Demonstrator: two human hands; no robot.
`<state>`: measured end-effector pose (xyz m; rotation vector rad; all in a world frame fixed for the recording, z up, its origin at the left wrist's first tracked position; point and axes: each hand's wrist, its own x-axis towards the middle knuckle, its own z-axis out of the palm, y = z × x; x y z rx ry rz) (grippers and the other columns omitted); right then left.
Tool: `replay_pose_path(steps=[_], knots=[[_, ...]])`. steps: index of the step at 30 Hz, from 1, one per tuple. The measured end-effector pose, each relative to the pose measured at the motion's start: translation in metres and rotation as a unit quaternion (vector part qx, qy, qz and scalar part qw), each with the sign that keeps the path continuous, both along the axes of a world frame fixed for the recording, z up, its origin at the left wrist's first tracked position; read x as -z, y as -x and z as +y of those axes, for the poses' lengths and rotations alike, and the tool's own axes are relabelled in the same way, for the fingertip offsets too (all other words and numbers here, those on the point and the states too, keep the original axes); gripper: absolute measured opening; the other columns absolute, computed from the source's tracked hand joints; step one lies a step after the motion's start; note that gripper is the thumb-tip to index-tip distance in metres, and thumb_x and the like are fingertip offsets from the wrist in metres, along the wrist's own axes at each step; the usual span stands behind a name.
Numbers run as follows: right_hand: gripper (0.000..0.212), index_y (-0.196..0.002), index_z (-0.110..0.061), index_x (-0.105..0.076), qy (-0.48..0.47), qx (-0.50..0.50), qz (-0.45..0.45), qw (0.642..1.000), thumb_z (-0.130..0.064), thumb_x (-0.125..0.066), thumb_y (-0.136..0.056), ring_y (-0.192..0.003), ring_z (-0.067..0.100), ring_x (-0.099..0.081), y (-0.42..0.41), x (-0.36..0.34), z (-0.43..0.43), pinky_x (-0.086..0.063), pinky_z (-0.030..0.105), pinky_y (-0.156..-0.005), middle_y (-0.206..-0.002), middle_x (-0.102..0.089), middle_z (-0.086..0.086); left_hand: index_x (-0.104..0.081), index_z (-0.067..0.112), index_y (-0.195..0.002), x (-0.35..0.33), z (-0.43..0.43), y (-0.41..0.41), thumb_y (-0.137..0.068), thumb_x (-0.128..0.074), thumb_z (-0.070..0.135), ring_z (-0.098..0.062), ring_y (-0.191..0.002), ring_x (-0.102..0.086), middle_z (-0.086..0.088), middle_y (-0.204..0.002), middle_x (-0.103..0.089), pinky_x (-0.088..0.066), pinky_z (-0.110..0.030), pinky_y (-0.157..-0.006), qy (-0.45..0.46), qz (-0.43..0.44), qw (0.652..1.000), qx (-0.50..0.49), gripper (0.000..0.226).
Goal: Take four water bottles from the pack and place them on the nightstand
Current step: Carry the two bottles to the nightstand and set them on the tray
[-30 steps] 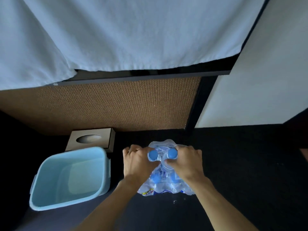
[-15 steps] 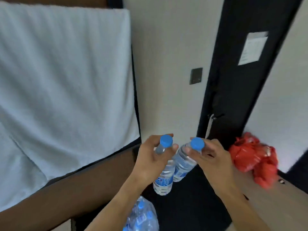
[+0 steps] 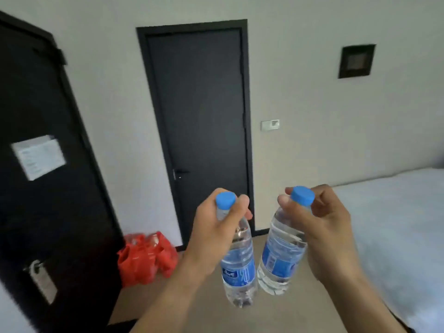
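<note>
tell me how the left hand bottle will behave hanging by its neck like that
The bottle looks full, so probably heavy for its size. The left hand pinches only near the cap, so it may swing. Thin clear plastic probably dents if squeezed.

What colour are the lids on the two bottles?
Both caps are blue, seen clearly in the head view.

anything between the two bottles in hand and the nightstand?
Cannot tell: no nightstand is in view. The left hand and right hand each grip a clear blue-capped water bottle by the neck, above bare floor.
</note>
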<state>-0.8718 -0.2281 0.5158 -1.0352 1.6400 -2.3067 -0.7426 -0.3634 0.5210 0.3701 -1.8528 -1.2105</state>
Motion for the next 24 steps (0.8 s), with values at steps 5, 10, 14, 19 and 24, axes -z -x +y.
replay_pose_path(steps=[5, 10, 14, 19, 24], knots=[[0.037, -0.083, -0.018, -0.058, -0.011, 0.141, 0.01, 0.99, -0.039, -0.087, -0.072, -0.088, 0.036, -0.076, 0.175, -0.023, 0.137, -0.062, 0.054, -0.08, -0.095, -0.079, 0.012, -0.06, 0.007, -0.09, -0.011, 0.105, 0.228, -0.086, -0.063, 0.06, -0.012, -0.069, -0.066, 0.003, -0.075, -0.071, -0.057, -0.03, -0.07, -0.001, -0.004, 0.978, 0.21, 0.053], [0.057, -0.086, -0.011, -0.051, -0.08, 0.268, 0.046, 0.959, -0.049, -0.088, -0.068, -0.081, 0.039, -0.067, 0.328, -0.037, 0.276, -0.056, 0.064, -0.084, -0.085, -0.065, 0.021, -0.059, 0.011, -0.095, -0.02, 0.241, 0.432, -0.095, -0.062, 0.054, -0.004, -0.076, -0.067, 0.01, -0.078, -0.071, -0.053, -0.016, -0.074, 0.019, 0.003, 0.936, 0.353, 0.043], [0.071, -0.095, -0.003, -0.051, -0.1, 0.358, 0.004, 0.928, -0.054, -0.089, -0.062, -0.076, 0.033, -0.062, 0.43, -0.042, 0.372, -0.055, 0.066, -0.081, -0.088, -0.057, 0.03, -0.057, 0.021, -0.106, -0.031, 0.343, 0.567, -0.087, -0.056, 0.058, 0.001, -0.087, -0.068, 0.007, -0.093, -0.067, -0.057, -0.02, -0.082, 0.044, -0.006, 0.888, 0.458, 0.041], [0.059, -0.094, -0.014, -0.057, -0.106, 0.46, -0.023, 0.881, -0.054, -0.088, -0.064, -0.095, 0.042, -0.07, 0.55, -0.035, 0.469, -0.058, 0.061, -0.088, -0.093, -0.064, 0.021, -0.052, 0.031, -0.124, -0.028, 0.44, 0.71, -0.087, -0.044, 0.067, -0.014, -0.112, -0.068, 0.004, -0.115, -0.068, -0.056, -0.022, -0.091, 0.072, -0.057, 0.839, 0.537, 0.052], [0.05, -0.096, -0.013, -0.057, -0.111, 0.538, -0.016, 0.835, -0.046, -0.086, -0.073, -0.09, 0.034, -0.071, 0.669, -0.021, 0.533, -0.06, 0.057, -0.087, -0.086, -0.063, 0.012, -0.051, 0.039, -0.12, -0.011, 0.514, 0.849, -0.086, -0.041, 0.067, -0.008, -0.105, -0.069, 0.021, -0.112, -0.065, -0.057, -0.012, -0.079, 0.052, -0.051, 0.806, 0.588, 0.044]])
